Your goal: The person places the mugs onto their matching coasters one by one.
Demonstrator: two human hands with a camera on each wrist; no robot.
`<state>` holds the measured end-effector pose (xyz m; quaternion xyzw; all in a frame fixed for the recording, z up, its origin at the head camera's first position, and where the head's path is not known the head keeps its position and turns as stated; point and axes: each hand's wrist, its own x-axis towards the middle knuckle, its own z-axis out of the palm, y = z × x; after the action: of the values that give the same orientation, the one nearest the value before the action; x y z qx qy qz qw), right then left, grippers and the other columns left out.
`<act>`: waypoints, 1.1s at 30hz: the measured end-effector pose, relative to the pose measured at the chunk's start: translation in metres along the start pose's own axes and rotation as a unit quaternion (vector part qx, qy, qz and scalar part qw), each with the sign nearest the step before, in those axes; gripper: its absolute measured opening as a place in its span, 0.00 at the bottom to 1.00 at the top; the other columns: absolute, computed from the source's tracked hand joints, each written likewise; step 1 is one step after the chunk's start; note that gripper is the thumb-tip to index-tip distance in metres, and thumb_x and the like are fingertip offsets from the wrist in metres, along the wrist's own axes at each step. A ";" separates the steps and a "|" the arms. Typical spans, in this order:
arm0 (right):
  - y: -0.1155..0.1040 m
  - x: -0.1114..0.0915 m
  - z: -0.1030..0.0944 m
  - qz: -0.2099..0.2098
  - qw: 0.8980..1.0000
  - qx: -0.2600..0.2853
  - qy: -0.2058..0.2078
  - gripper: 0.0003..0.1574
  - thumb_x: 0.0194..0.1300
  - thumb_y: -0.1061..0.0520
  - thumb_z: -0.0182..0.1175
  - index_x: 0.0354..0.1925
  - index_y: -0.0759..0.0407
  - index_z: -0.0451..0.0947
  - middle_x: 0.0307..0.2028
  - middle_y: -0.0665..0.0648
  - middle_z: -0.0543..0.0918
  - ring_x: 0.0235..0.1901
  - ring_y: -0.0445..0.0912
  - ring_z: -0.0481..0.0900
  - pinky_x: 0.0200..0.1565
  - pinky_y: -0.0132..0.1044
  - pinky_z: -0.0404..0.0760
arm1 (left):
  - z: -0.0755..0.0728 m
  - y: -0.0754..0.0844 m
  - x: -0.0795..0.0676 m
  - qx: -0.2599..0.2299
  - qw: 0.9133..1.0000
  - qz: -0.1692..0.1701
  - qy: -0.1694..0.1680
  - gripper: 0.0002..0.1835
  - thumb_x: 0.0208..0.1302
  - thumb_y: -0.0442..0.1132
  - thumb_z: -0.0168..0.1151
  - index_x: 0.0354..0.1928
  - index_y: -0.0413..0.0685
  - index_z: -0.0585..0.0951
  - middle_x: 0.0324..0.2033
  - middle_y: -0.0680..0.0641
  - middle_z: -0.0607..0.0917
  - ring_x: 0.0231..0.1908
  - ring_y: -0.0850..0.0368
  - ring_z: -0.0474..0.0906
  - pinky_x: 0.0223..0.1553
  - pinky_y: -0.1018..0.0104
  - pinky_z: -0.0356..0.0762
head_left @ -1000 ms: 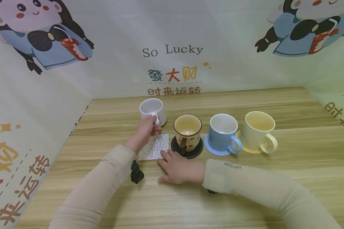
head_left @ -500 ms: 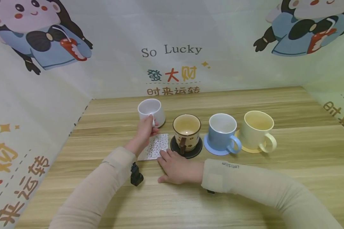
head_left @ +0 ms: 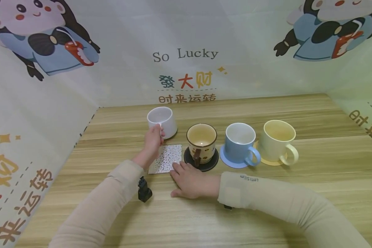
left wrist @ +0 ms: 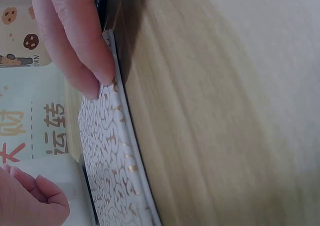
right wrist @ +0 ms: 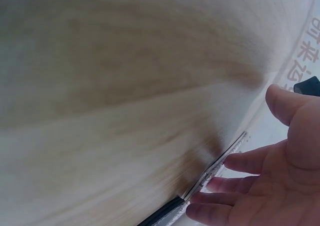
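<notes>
In the head view my left hand grips the handle of a white mug, which stands upright behind a square coaster with a white-and-gold swirl pattern. My right hand reaches in from the right, fingers straight, with its fingertips at the coaster's near right corner. In the left wrist view those fingertips touch the top of the patterned coaster, while the left hand shows low against the mug. The right wrist view has the right hand with its fingers extended along the coaster's edge.
Right of the coaster, a cookie-print mug sits on a black round coaster. Beyond it stand a blue mug on a blue coaster and a yellow mug on a yellow coaster. A printed backdrop encloses the wooden table.
The white mug and my left hand have shifted slightly to the left, uncovering more of the patterned coaster. My right hand stays in place at its corner.
</notes>
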<state>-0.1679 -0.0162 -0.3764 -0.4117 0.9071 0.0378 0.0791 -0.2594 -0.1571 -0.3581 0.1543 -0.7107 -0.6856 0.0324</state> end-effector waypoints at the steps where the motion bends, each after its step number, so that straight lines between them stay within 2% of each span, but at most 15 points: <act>1: 0.000 0.000 0.000 0.000 1.000 -0.001 0.001 0.44 0.63 0.33 0.48 0.65 0.62 0.59 0.66 0.62 0.58 0.64 0.58 0.58 0.63 0.47 0.60 | -0.001 0.000 0.000 0.000 1.000 0.000 -0.001 0.16 0.73 0.42 0.37 0.41 0.37 0.71 0.22 0.54 0.68 0.16 0.68 0.60 0.19 0.77 0.61; 22: -0.001 0.000 -0.001 0.002 1.000 -0.003 0.004 0.44 0.63 0.34 0.48 0.65 0.62 0.60 0.65 0.62 0.59 0.64 0.58 0.58 0.63 0.47 0.60 | -0.019 0.006 -0.014 0.034 0.999 0.004 -0.035 0.15 0.73 0.43 0.37 0.37 0.40 0.70 0.21 0.55 0.68 0.18 0.66 0.60 0.22 0.77 0.61; 26: -0.001 0.000 -0.001 0.001 1.000 -0.006 0.004 0.43 0.63 0.34 0.48 0.65 0.62 0.60 0.65 0.62 0.59 0.64 0.58 0.59 0.63 0.46 0.60 | -0.023 0.006 -0.018 0.027 0.999 0.006 -0.042 0.14 0.72 0.42 0.38 0.35 0.41 0.70 0.21 0.55 0.68 0.19 0.66 0.60 0.22 0.77 0.61; 33: -0.001 0.000 -0.001 0.001 1.000 -0.008 0.006 0.43 0.63 0.34 0.48 0.64 0.62 0.61 0.65 0.62 0.60 0.64 0.57 0.59 0.63 0.46 0.60 | -0.030 0.006 -0.028 0.007 0.997 0.017 -0.077 0.13 0.73 0.41 0.36 0.33 0.43 0.68 0.20 0.56 0.67 0.19 0.66 0.59 0.22 0.77 0.59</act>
<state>-0.1677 -0.0169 -0.3753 -0.4118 0.9076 0.0421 0.0702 -0.2259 -0.1790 -0.3454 0.0892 -0.7183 -0.6899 -0.0113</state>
